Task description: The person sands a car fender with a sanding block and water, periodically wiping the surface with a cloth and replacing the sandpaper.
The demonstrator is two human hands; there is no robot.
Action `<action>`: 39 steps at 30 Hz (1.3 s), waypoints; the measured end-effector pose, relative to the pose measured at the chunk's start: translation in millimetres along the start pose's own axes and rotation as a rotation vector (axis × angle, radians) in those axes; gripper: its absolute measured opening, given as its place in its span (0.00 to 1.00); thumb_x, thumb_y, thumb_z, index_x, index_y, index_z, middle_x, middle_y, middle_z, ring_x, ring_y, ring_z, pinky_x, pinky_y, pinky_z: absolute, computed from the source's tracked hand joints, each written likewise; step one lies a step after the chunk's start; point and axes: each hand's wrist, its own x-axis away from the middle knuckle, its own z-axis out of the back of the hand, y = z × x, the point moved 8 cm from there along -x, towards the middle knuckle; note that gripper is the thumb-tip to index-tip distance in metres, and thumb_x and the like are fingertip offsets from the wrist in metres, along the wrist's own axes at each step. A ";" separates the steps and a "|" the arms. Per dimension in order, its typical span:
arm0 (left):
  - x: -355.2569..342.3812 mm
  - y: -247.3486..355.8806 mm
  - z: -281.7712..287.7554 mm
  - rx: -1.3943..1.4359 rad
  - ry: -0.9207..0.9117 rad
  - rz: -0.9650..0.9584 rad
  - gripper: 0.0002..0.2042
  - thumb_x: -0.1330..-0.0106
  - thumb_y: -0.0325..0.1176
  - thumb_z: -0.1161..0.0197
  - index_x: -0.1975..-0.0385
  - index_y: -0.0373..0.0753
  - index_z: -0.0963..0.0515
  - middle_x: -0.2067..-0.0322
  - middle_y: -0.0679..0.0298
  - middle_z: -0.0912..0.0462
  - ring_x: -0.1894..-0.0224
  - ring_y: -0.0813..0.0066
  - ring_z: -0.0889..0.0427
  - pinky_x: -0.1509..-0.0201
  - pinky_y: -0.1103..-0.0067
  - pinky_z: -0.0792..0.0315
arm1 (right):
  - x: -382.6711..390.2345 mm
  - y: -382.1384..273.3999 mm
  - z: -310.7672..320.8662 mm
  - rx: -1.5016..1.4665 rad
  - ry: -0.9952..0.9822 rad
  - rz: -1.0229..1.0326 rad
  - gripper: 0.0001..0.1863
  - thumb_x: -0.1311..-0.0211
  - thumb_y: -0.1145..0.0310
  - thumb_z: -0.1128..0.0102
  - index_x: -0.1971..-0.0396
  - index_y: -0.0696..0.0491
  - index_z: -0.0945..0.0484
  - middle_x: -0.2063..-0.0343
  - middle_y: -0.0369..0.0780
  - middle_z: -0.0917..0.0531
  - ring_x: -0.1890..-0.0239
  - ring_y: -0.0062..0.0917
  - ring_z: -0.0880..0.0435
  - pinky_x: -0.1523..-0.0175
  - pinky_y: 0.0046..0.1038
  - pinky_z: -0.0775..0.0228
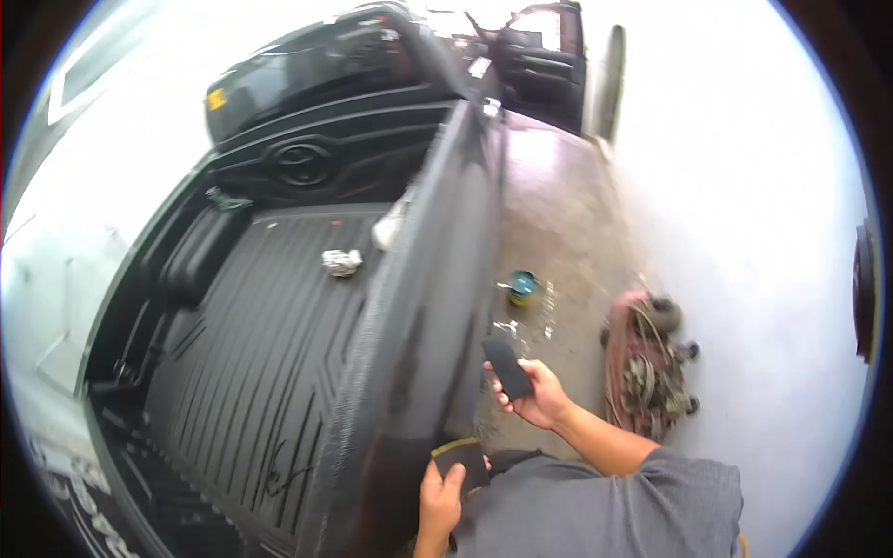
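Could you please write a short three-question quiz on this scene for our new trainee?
1. True or false: the crumpled white ball lies in the truck bed.
2. Which hand holds the dark sheet with the yellow edge?
3. Fill in the gap: the blue tub sits on the ____ beside the truck.

Key:
1. True.
2. The left hand; the right hand holds a black block.
3. Floor.

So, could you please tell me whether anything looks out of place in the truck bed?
Possibly: a crumpled whitish wad lies loose on the ribbed bed floor; it looks like stray litter, though its material is unclear.
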 end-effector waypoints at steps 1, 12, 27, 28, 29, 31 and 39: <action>-5.9 -13.0 -3.6 -0.003 -0.050 0.038 0.17 0.17 0.35 0.49 0.38 0.30 0.28 0.52 0.50 0.13 0.50 0.61 0.12 0.43 0.68 0.18 | 5.8 8.2 13.1 -0.055 -0.013 -0.047 0.28 0.20 0.49 0.60 0.38 0.55 0.25 0.60 0.39 0.16 0.66 0.24 0.19 0.64 0.29 0.28; -76.3 -72.8 -23.9 0.086 0.066 0.138 0.18 0.15 0.39 0.49 0.40 0.30 0.23 0.46 0.60 0.15 0.44 0.73 0.20 0.35 0.76 0.30 | 35.5 -8.0 82.9 -0.012 0.236 0.093 0.21 0.17 0.54 0.59 0.42 0.51 0.22 0.55 0.38 0.12 0.56 0.22 0.16 0.53 0.29 0.24; -398.3 -202.2 -227.9 -0.038 -0.236 0.158 0.12 0.17 0.34 0.47 0.47 0.33 0.20 0.54 0.64 0.15 0.50 0.78 0.18 0.42 0.77 0.27 | -4.8 -261.9 295.8 0.115 0.179 0.321 0.27 0.21 0.63 0.55 0.27 0.57 0.36 0.39 0.46 0.19 0.40 0.33 0.16 0.35 0.39 0.23; -412.3 -192.7 -258.1 0.014 -0.175 0.162 0.11 0.17 0.34 0.46 0.54 0.34 0.18 0.58 0.66 0.14 0.55 0.81 0.19 0.46 0.80 0.27 | -9.2 -284.9 313.0 0.150 0.249 0.315 0.27 0.20 0.61 0.58 0.27 0.57 0.36 0.39 0.47 0.19 0.40 0.34 0.16 0.35 0.39 0.23; -436.6 -199.8 -276.4 0.010 -0.147 0.149 0.11 0.17 0.33 0.46 0.56 0.34 0.19 0.59 0.67 0.15 0.57 0.81 0.20 0.48 0.80 0.27 | -16.8 -306.8 329.3 0.181 0.321 0.306 0.27 0.18 0.60 0.60 0.27 0.57 0.36 0.40 0.49 0.18 0.41 0.35 0.15 0.36 0.38 0.23; -497.1 -226.1 -287.8 -0.021 -0.145 0.098 0.10 0.17 0.33 0.46 0.55 0.35 0.20 0.60 0.68 0.16 0.58 0.81 0.20 0.49 0.80 0.27 | -38.3 -351.6 353.7 0.182 0.342 0.305 0.27 0.16 0.58 0.58 0.27 0.57 0.37 0.40 0.47 0.18 0.41 0.31 0.16 0.35 0.35 0.25; -636.2 -176.3 -449.8 0.058 -0.214 0.180 0.10 0.17 0.32 0.47 0.50 0.34 0.21 0.54 0.64 0.15 0.54 0.78 0.18 0.46 0.77 0.24 | -140.9 -488.8 409.7 0.636 0.353 0.411 0.24 0.19 0.64 0.47 0.30 0.59 0.30 0.37 0.41 0.24 0.32 0.24 0.28 0.26 0.32 0.37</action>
